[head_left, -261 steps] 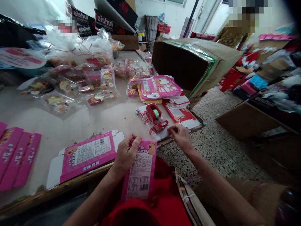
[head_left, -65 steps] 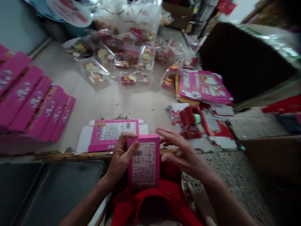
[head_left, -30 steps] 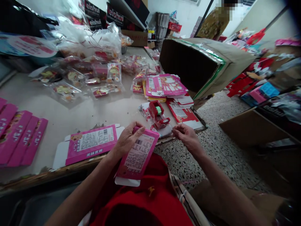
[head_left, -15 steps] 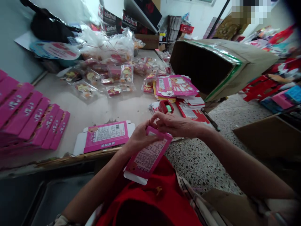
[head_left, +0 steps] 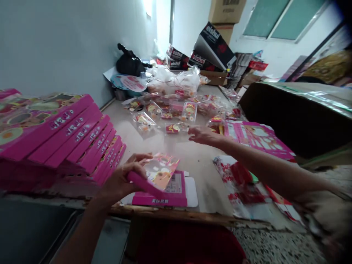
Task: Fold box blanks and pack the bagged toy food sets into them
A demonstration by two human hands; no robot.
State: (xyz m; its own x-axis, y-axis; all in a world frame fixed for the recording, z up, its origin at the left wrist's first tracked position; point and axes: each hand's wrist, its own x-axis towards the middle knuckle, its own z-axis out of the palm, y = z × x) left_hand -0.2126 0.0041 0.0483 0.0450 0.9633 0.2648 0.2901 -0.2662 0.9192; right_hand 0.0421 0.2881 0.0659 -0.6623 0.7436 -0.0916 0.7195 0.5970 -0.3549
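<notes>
Though tilted above the pale worktop (head_left: pixel 205 176), a thin pink cardboard box (head_left: pixel 162 170) seems secure because the left hand (head_left: pixel 121 179) clamps its grip on one end. That likely frees the right hand (head_left: pixel 205 135), hovering with fingers apart near clear plastic packets (head_left: pixel 189 110).

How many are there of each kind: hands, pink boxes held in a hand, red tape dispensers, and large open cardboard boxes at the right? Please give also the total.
Hands: 2 (left hand, right hand)
Held pink box: 1
Red tape dispenser: 1
Large open cardboard box: 1
Total: 5
</notes>
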